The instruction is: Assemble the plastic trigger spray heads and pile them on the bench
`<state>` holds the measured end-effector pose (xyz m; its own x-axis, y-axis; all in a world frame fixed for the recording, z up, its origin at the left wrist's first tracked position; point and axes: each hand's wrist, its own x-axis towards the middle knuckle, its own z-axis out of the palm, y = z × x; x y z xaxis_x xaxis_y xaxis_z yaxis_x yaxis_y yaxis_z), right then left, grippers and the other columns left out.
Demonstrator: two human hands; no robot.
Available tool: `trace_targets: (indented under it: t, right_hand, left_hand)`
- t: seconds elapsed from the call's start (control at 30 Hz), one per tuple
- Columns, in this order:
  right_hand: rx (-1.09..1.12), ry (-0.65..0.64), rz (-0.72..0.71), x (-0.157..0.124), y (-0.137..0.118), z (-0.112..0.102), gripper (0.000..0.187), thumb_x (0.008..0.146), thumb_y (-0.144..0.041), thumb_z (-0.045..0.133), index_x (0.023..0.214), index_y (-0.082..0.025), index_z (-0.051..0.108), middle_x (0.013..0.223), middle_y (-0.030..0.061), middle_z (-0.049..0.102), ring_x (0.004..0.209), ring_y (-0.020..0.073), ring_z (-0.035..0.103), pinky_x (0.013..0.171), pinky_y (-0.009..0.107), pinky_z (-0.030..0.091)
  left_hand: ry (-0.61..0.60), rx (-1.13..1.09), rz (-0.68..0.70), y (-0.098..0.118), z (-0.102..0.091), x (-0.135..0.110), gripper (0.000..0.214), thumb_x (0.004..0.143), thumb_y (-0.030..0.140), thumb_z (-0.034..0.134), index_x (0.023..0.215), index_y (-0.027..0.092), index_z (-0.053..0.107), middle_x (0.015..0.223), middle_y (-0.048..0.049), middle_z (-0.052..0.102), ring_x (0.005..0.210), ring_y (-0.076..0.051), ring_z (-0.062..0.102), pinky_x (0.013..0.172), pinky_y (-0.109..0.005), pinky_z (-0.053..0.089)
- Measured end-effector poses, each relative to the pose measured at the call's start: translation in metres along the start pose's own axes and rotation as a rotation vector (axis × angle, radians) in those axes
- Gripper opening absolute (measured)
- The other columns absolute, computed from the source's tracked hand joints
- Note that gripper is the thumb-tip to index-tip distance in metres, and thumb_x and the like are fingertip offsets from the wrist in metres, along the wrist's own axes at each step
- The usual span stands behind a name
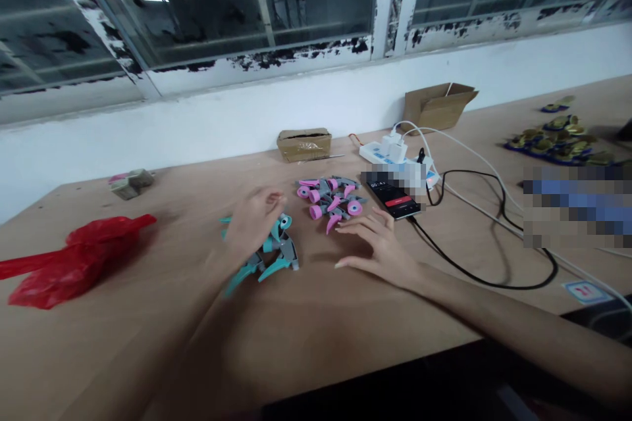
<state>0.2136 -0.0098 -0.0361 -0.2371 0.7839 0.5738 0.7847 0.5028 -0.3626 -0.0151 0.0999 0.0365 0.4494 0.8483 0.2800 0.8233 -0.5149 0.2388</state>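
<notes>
A small heap of teal and grey plastic parts (276,253) lies on the wooden table (316,329) in front of me. My left hand (254,220) hovers over this heap with its fingers curled; what they hold, if anything, is hidden. Just to the right sits a heap of pink and grey plastic parts (330,200). My right hand (378,247) rests near the pink heap, fingers stretched out and apart, holding nothing.
A phone (392,197) showing a timer lies right of the pink parts, cabled to a white power strip (395,151). A red plastic bag (79,256) lies at the left. Cardboard boxes (303,143) stand by the wall. Gold and blue parts (557,138) sit far right.
</notes>
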Motion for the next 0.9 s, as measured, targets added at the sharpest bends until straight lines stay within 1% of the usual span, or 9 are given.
trace_targets:
  t: [0.13, 0.23, 0.33, 0.47, 0.6, 0.7, 0.73, 0.83, 0.9]
  right_hand:
    - [-0.014, 0.008, 0.021, 0.001, 0.003, -0.001, 0.041, 0.077, -0.054, 0.058, 0.105, -0.025, 0.058, 0.105, 0.0025, 0.065, 0.107, 0.02, 0.056, 0.105, 0.048, 0.019]
    - [-0.013, 0.026, 0.039, 0.003, 0.005, -0.002, 0.037, 0.078, -0.053, 0.057, 0.101, -0.024, 0.059, 0.103, 0.0026, 0.065, 0.105, 0.0193, 0.056, 0.105, 0.047, 0.018]
    - [-0.005, 0.031, 0.047, 0.004, 0.006, -0.002, 0.036, 0.078, -0.053, 0.058, 0.099, -0.024, 0.06, 0.102, 0.0016, 0.065, 0.104, 0.0178, 0.056, 0.105, 0.045, 0.017]
    - [0.009, 0.032, 0.038, 0.003, 0.007, 0.0, 0.036, 0.078, -0.054, 0.057, 0.097, -0.024, 0.06, 0.101, 0.001, 0.066, 0.103, 0.0176, 0.056, 0.105, 0.044, 0.017]
    - [0.021, 0.033, 0.035, 0.003, 0.008, 0.0, 0.036, 0.077, -0.054, 0.057, 0.097, -0.024, 0.059, 0.102, 0.0015, 0.065, 0.102, 0.0188, 0.056, 0.105, 0.046, 0.017]
    - [0.019, 0.032, 0.031, 0.003, 0.008, -0.002, 0.037, 0.078, -0.054, 0.057, 0.099, -0.025, 0.058, 0.102, 0.002, 0.065, 0.102, 0.0194, 0.056, 0.105, 0.046, 0.017]
    - [0.015, 0.032, 0.031, 0.003, 0.008, -0.002, 0.037, 0.078, -0.054, 0.057, 0.1, -0.025, 0.058, 0.102, 0.0019, 0.065, 0.102, 0.0193, 0.057, 0.105, 0.046, 0.017]
    - [-0.009, 0.035, 0.025, 0.003, 0.007, -0.002, 0.039, 0.077, -0.055, 0.057, 0.102, -0.025, 0.056, 0.102, 0.0021, 0.064, 0.102, 0.0194, 0.056, 0.105, 0.046, 0.017]
    - [-0.042, 0.069, 0.023, 0.003, 0.006, -0.003, 0.046, 0.077, -0.056, 0.057, 0.109, -0.024, 0.053, 0.108, 0.0046, 0.062, 0.107, 0.0212, 0.054, 0.104, 0.045, 0.019]
  left_hand:
    - [-0.153, 0.083, 0.019, 0.0, 0.029, 0.06, 0.026, 0.079, 0.029, 0.06, 0.102, 0.015, 0.063, 0.103, -0.0106, 0.065, 0.1, -0.027, 0.059, 0.086, -0.036, 0.046]
    - [-0.257, 0.126, 0.026, -0.003, 0.043, 0.086, 0.027, 0.084, 0.031, 0.058, 0.105, 0.014, 0.059, 0.107, -0.0096, 0.061, 0.096, -0.023, 0.059, 0.082, -0.039, 0.049]
    - [-0.306, 0.159, 0.04, -0.005, 0.048, 0.093, 0.03, 0.089, 0.03, 0.051, 0.115, 0.015, 0.053, 0.115, -0.009, 0.055, 0.096, -0.02, 0.058, 0.081, -0.04, 0.05]
    - [-0.295, 0.196, 0.055, -0.007, 0.046, 0.084, 0.031, 0.088, 0.03, 0.052, 0.115, 0.014, 0.053, 0.115, -0.0087, 0.055, 0.097, -0.022, 0.058, 0.081, -0.041, 0.05]
    - [-0.213, 0.223, 0.026, -0.008, 0.034, 0.075, 0.028, 0.089, 0.029, 0.051, 0.111, 0.013, 0.055, 0.109, -0.0086, 0.059, 0.094, -0.021, 0.059, 0.08, -0.039, 0.05]
    - [-0.092, 0.236, -0.006, -0.008, 0.01, 0.073, 0.021, 0.089, 0.026, 0.047, 0.098, 0.014, 0.062, 0.093, -0.0096, 0.066, 0.09, -0.024, 0.062, 0.078, -0.033, 0.047]
    - [-0.043, 0.24, -0.017, -0.007, 0.001, 0.072, 0.022, 0.089, 0.025, 0.044, 0.098, 0.015, 0.062, 0.092, -0.0102, 0.067, 0.09, -0.025, 0.062, 0.077, -0.033, 0.046]
    - [0.075, 0.23, -0.031, 0.007, -0.024, 0.059, 0.024, 0.09, 0.029, 0.042, 0.098, 0.018, 0.062, 0.093, -0.0096, 0.068, 0.092, -0.025, 0.062, 0.079, -0.034, 0.045]
    - [0.115, 0.105, -0.001, 0.024, -0.031, 0.041, 0.022, 0.088, 0.03, 0.045, 0.096, 0.019, 0.062, 0.089, -0.0082, 0.069, 0.088, -0.025, 0.062, 0.078, -0.035, 0.045]
